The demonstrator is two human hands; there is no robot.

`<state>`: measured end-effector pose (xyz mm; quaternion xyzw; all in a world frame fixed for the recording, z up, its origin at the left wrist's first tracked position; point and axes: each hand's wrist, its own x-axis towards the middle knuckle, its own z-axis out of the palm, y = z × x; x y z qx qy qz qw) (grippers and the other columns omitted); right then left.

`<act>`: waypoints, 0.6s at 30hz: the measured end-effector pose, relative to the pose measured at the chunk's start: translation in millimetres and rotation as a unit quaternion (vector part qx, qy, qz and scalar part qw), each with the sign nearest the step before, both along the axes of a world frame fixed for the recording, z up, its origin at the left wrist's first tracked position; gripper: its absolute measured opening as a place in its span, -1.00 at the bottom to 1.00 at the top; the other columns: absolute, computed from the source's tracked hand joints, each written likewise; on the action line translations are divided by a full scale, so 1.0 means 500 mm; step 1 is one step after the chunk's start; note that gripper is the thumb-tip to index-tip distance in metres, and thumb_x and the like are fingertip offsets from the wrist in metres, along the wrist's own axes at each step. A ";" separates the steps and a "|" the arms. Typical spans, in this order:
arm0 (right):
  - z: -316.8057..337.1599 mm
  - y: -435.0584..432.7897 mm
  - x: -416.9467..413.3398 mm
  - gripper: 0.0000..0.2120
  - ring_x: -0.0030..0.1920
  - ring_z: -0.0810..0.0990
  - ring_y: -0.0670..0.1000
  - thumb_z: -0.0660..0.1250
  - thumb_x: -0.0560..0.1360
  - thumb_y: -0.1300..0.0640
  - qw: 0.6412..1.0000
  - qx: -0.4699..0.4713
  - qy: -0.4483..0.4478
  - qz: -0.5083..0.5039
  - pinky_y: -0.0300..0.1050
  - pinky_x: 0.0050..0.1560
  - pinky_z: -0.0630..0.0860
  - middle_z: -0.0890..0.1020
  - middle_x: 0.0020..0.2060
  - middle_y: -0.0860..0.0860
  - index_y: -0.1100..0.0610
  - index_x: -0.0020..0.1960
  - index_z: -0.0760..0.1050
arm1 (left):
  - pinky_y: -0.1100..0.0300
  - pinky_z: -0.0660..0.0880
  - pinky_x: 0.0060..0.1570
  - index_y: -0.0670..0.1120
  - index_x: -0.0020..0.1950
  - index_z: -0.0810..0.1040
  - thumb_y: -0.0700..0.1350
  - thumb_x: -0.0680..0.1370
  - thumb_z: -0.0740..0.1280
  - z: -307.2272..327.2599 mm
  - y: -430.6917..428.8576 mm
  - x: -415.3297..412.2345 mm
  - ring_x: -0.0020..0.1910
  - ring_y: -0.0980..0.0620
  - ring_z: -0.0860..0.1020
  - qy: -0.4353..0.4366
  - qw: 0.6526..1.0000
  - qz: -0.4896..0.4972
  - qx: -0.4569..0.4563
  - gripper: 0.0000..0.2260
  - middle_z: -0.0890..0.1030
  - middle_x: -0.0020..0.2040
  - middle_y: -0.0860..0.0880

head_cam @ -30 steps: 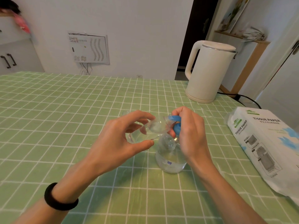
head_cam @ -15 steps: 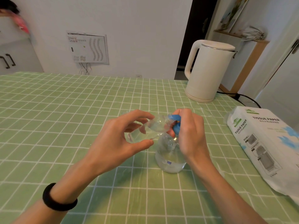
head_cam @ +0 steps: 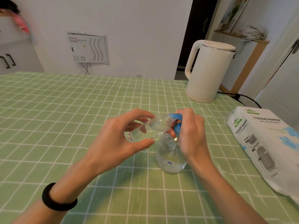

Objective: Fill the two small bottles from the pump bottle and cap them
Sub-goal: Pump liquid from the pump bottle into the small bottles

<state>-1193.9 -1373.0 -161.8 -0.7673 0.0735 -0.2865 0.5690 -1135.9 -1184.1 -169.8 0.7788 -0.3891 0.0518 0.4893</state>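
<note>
small bottle [head_cam: 148, 128] is held tilted, nearly on its side, above the bench [head_cam: 64, 110]. it is gripped by the left hand [head_cam: 119, 143], with the thumb underneath and the curled fingers over the top. its mouth is pointed to the right and is set right against the blue pump head [head_cam: 177, 125]. some clear liquid appears to lie along its lower side.

the pump head is gripped from above by the right hand [head_cam: 192, 138], with the fingers curled down over it. the nozzle tip itself is mostly hidden between the fingers and the small bottle. the pump bottle [head_cam: 169, 156] is stood upright on the green checked cloth, just under both hands. it is clear, and a shallow layer of liquid can be seen at its base.

a black wristband [head_cam: 56, 199] is worn on the left wrist. a white kettle [head_cam: 208, 71] is parked at the far right of the bench, well apart from the hands. a pack of tissue paper [head_cam: 267, 143] is laid flat along the right edge.
</note>
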 end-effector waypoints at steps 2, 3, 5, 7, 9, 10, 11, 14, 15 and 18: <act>0.003 0.001 -0.001 -0.53 -0.44 0.43 0.09 0.05 0.53 0.06 1.000 -0.009 -0.002 0.000 0.21 -0.24 0.46 0.48 -0.54 0.15 0.33 -0.42 0.40 | 0.14 0.64 0.20 0.18 0.32 0.60 -0.01 0.44 0.62 -0.002 0.000 0.000 0.12 0.13 0.71 0.000 1.000 0.004 0.003 -0.52 0.70 0.20 0.17; 0.003 0.002 -0.001 -0.54 -0.42 0.43 0.15 0.05 0.52 0.06 1.000 -0.012 -0.003 -0.003 0.25 -0.21 0.48 0.49 -0.53 0.16 0.36 -0.39 0.41 | 0.14 0.63 0.21 0.18 0.32 0.61 -0.04 0.44 0.63 -0.002 0.001 0.000 0.12 0.13 0.71 -0.002 1.000 0.005 0.003 -0.52 0.70 0.20 0.17; 0.002 0.002 -0.001 -0.54 -0.42 0.44 0.12 0.06 0.53 0.06 1.000 -0.017 -0.002 -0.006 0.28 -0.18 0.49 0.49 -0.54 0.12 0.37 -0.38 0.41 | 0.17 0.63 0.20 0.19 0.32 0.61 -0.04 0.44 0.63 -0.003 0.000 0.000 0.12 0.14 0.71 -0.006 1.000 0.004 0.004 -0.52 0.70 0.20 0.18; 0.001 0.003 -0.002 -0.53 -0.42 0.44 0.05 0.06 0.53 0.03 1.000 -0.023 0.007 -0.004 0.29 -0.16 0.49 0.49 -0.53 0.09 0.34 -0.38 0.41 | 0.20 0.62 0.20 0.20 0.32 0.61 -0.01 0.43 0.62 -0.003 0.000 0.001 0.13 0.15 0.71 -0.005 1.000 0.003 0.005 -0.52 0.70 0.20 0.18; -0.002 0.001 -0.002 -0.51 -0.42 0.43 0.01 0.05 0.55 0.00 1.000 -0.022 0.008 -0.004 0.23 -0.20 0.46 0.48 -0.53 0.06 0.27 -0.42 0.39 | 0.22 0.62 0.19 0.21 0.32 0.60 0.03 0.43 0.61 -0.002 0.000 0.000 0.13 0.15 0.71 0.000 1.000 0.001 0.003 -0.52 0.69 0.20 0.18; -0.004 0.000 -0.002 -0.50 -0.44 0.41 -0.02 0.04 0.58 -0.02 1.000 -0.021 0.005 -0.005 0.16 -0.25 0.42 0.48 -0.53 0.04 0.20 -0.46 0.36 | 0.23 0.62 0.19 0.22 0.32 0.60 0.07 0.43 0.60 -0.002 0.000 0.000 0.13 0.15 0.71 0.003 1.000 0.000 0.001 -0.53 0.69 0.20 0.19; -0.005 -0.001 -0.002 -0.48 -0.46 0.39 -0.05 0.03 0.60 -0.03 1.000 -0.025 0.003 -0.008 0.08 -0.27 0.38 0.47 -0.54 0.02 0.12 -0.50 0.33 | 0.24 0.61 0.18 0.22 0.31 0.59 0.11 0.43 0.58 -0.001 0.001 -0.001 0.13 0.15 0.71 0.004 1.000 -0.001 -0.002 -0.53 0.69 0.20 0.19; -0.007 -0.002 0.000 -0.46 -0.46 0.40 -0.07 0.02 0.61 -0.03 0.999 -0.029 0.000 -0.014 0.02 -0.26 0.37 0.48 -0.55 0.00 0.04 -0.53 0.30 | 0.24 0.61 0.18 0.21 0.31 0.60 0.05 0.43 0.60 0.000 0.001 0.000 0.13 0.14 0.71 0.005 1.000 0.001 -0.005 -0.54 0.70 0.21 0.18; -0.007 -0.001 0.001 -0.48 -0.46 0.42 -0.05 0.02 0.60 -0.01 1.000 -0.028 -0.001 -0.014 0.04 -0.25 0.39 0.48 -0.55 -0.01 0.04 -0.53 0.30 | 0.23 0.61 0.19 0.21 0.31 0.60 0.02 0.43 0.61 -0.001 0.002 0.000 0.13 0.14 0.71 0.004 1.000 0.003 -0.004 -0.53 0.70 0.21 0.17; -0.005 -0.002 0.003 -0.52 -0.45 0.42 0.01 0.02 0.57 0.05 1.000 -0.024 -0.008 -0.008 0.07 -0.26 0.40 0.46 -0.56 0.01 0.09 -0.51 0.30 | 0.14 0.63 0.21 0.21 0.32 0.60 0.03 0.45 0.61 -0.001 0.003 0.002 0.14 0.15 0.70 0.003 1.000 0.005 0.003 -0.53 0.69 0.22 0.17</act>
